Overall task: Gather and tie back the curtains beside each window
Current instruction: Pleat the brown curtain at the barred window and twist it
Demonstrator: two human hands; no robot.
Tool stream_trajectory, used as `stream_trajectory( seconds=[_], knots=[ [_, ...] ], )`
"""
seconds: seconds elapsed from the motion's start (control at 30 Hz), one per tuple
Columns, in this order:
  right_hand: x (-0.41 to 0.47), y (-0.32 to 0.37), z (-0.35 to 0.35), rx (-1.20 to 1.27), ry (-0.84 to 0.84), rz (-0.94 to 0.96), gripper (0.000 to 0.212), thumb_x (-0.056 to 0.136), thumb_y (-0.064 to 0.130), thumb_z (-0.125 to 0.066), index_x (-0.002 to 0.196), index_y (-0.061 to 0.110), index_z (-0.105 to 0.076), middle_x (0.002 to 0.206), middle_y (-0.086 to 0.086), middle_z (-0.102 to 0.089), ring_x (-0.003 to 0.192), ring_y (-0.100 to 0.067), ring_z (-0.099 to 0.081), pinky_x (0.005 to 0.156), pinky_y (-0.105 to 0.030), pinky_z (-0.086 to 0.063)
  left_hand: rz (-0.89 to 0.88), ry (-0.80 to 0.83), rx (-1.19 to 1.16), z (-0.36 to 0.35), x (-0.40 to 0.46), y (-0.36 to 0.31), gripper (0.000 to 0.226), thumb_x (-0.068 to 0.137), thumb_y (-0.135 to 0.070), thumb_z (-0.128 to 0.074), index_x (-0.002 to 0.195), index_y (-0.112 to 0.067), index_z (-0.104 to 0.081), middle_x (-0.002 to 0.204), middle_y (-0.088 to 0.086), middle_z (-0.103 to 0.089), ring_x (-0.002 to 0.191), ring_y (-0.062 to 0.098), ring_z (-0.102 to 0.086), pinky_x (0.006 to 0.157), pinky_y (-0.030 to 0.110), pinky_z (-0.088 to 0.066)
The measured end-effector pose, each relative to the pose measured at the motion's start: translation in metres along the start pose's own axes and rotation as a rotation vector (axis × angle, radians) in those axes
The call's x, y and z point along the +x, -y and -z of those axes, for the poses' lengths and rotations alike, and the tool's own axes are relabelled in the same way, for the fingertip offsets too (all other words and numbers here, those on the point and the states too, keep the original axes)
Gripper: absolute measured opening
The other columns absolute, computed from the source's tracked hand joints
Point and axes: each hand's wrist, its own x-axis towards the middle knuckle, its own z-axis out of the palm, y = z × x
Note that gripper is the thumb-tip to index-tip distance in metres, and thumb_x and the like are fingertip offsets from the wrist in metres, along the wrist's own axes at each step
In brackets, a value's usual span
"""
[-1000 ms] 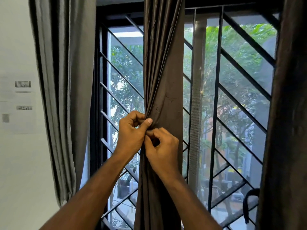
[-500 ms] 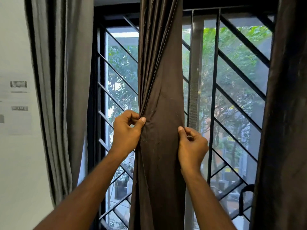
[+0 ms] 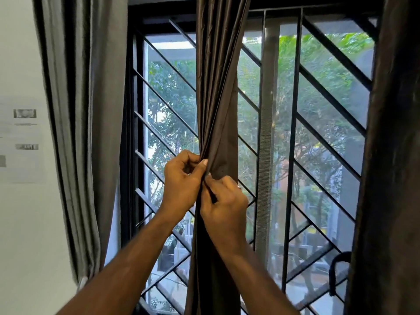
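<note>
A dark brown curtain [image 3: 218, 92] hangs down the middle of the barred window [image 3: 293, 123], bunched into narrow folds at hand height. My left hand [image 3: 181, 185] grips the gathered folds from the left, thumb pressed against the cloth. My right hand [image 3: 225, 205] sits just below and to the right, pinching a fold of the same brown curtain against the bunch. The two hands touch. No tie or cord is visible.
A grey curtain [image 3: 84, 123] hangs at the left beside a white wall with paper notices [image 3: 22, 142]. Another dark curtain [image 3: 393, 155] covers the right edge. A black curved handle [image 3: 336, 269] shows low at the right. Black diagonal bars cross the window.
My right hand, which held the curtain's right edge half a second ago, has come back left to my left hand, folding the cloth in. The curtain is narrower at hand height.
</note>
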Motion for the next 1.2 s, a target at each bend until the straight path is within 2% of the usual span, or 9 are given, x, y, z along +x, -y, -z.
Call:
stream_trajectory(
  seconds=[0.2, 0.27, 0.37, 0.47, 0.57, 0.7, 0.87, 1.03, 1.2],
  knots=[
    [0.003, 0.000, 0.000, 0.132, 0.072, -0.003, 0.008, 0.090, 0.007, -0.067, 0.088, 0.010, -0.075, 0.077, -0.001, -0.056, 0.069, -0.019, -0.056, 0.060, -0.037, -0.047, -0.023, 0.020, 0.048, 0.007, 0.004, -0.003, 0.020, 0.081, -0.017, -0.078, 0.073, -0.019, -0.060, 0.062, -0.013, -0.056, 0.061, 0.008, -0.053, 0.061, 0.030, -0.050],
    [0.004, -0.003, 0.007, 0.252, -0.015, -0.078, 0.008, 0.089, 0.013, -0.070, 0.083, 0.015, -0.075, 0.078, 0.002, -0.061, 0.074, -0.014, -0.059, 0.065, -0.033, -0.048, -0.019, 0.025, 0.059, 0.010, 0.006, -0.001, 0.022, 0.082, -0.013, -0.077, 0.073, -0.020, -0.058, 0.062, -0.014, -0.052, 0.061, 0.007, -0.051, 0.061, 0.028, -0.047],
    [0.008, -0.026, 0.008, 0.289, -0.200, -0.417, 0.003, 0.090, 0.024, -0.069, 0.089, 0.027, -0.070, 0.089, 0.007, -0.064, 0.084, -0.013, -0.061, 0.075, -0.036, -0.054, -0.030, 0.019, 0.063, 0.017, 0.007, 0.002, 0.017, 0.081, -0.019, -0.077, 0.076, -0.013, -0.061, 0.065, -0.001, -0.053, 0.061, 0.008, -0.049, 0.061, 0.026, -0.045],
    [0.016, -0.048, 0.006, 0.459, -0.054, -0.817, 0.016, 0.093, 0.028, -0.072, 0.108, 0.033, -0.067, 0.104, 0.007, -0.070, 0.094, -0.011, -0.067, 0.082, -0.032, -0.057, -0.020, 0.016, 0.054, 0.022, 0.008, 0.003, 0.018, 0.083, -0.016, -0.079, 0.077, -0.010, -0.063, 0.066, 0.005, -0.057, 0.061, 0.009, -0.050, 0.061, 0.028, -0.046],
    [0.020, -0.050, 0.007, 0.726, 0.050, -0.986, 0.018, 0.096, 0.018, -0.070, 0.113, 0.013, -0.072, 0.100, -0.002, -0.076, 0.096, -0.014, -0.073, 0.077, -0.022, -0.058, -0.024, 0.015, 0.078, 0.023, 0.009, 0.002, 0.021, 0.085, -0.006, -0.078, 0.074, -0.012, -0.061, 0.065, -0.002, -0.055, 0.060, 0.008, -0.050, 0.060, 0.024, -0.045],
    [0.016, -0.051, 0.014, 0.625, 0.002, -0.949, 0.006, 0.087, 0.014, -0.080, 0.091, 0.009, -0.078, 0.085, -0.010, -0.078, 0.086, -0.029, -0.075, 0.077, -0.038, -0.063, -0.059, -0.030, 0.158, 0.023, 0.010, 0.002, 0.022, 0.085, -0.005, -0.077, 0.073, -0.011, -0.060, 0.064, -0.004, -0.057, 0.059, 0.005, -0.053, 0.061, 0.026, -0.050],
    [0.003, -0.023, 0.021, 0.163, -0.219, -0.473, 0.011, 0.084, 0.009, -0.080, 0.084, 0.017, -0.073, 0.074, 0.003, -0.068, 0.066, -0.007, -0.062, 0.065, -0.025, -0.047, -0.211, -0.089, 0.412, 0.012, 0.011, 0.004, 0.016, 0.081, -0.022, -0.070, 0.074, -0.017, -0.056, 0.063, -0.001, -0.060, 0.061, 0.022, -0.060, 0.060, 0.041, -0.052],
    [-0.008, 0.002, 0.011, -0.064, -0.069, -0.031, 0.018, 0.087, 0.013, -0.064, 0.101, 0.010, -0.075, 0.085, -0.004, -0.062, 0.082, -0.029, -0.059, 0.071, -0.040, -0.048, -0.230, -0.079, 0.501, 0.007, 0.008, 0.006, 0.016, 0.083, -0.026, -0.067, 0.076, -0.016, -0.057, 0.066, -0.003, -0.060, 0.063, 0.022, -0.060, 0.060, 0.042, -0.051],
    [-0.005, 0.004, -0.002, -0.069, 0.083, -0.003, 0.026, 0.087, 0.007, -0.064, 0.110, 0.008, -0.074, 0.081, -0.005, -0.056, 0.079, -0.026, -0.051, 0.066, -0.042, -0.045, -0.047, 0.005, 0.162, 0.006, 0.010, 0.000, 0.023, 0.086, -0.004, -0.072, 0.069, -0.007, -0.057, 0.059, -0.003, -0.057, 0.056, 0.006, -0.053, 0.059, 0.025, -0.047]
  ],
)
